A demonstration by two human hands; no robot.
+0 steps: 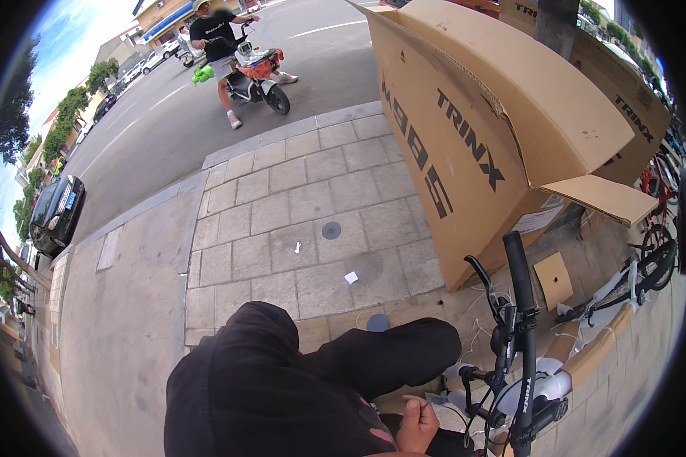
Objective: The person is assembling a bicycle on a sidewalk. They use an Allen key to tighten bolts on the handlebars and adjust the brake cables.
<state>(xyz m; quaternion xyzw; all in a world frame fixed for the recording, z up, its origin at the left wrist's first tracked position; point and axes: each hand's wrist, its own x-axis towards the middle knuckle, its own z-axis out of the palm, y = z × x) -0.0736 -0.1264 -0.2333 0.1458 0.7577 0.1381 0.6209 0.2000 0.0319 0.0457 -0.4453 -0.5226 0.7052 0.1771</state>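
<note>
My left hand [418,425] is low in the head view, just left of an upended bicycle handlebar. Its fingers are curled in with the thumb raised; whether anything lies inside them is hidden. My right hand does not show. The black handlebar [525,346] stands nearly upright, with a rubber grip [517,263] at its top end. A brake lever [480,273] sticks out from it toward the left, and thin black cables loop below. White foam wrapping [547,381] shows behind the bar. My bent knees [404,346] in black trousers are beside it.
A tall brown cardboard box [453,145] with raised flaps stands beyond the handlebar. Cardboard padding strips [602,346] and a loose cardboard piece [552,280] lie on the right. A person on a scooter [259,76] is at the roadside; a dark car [57,213] stands far left.
</note>
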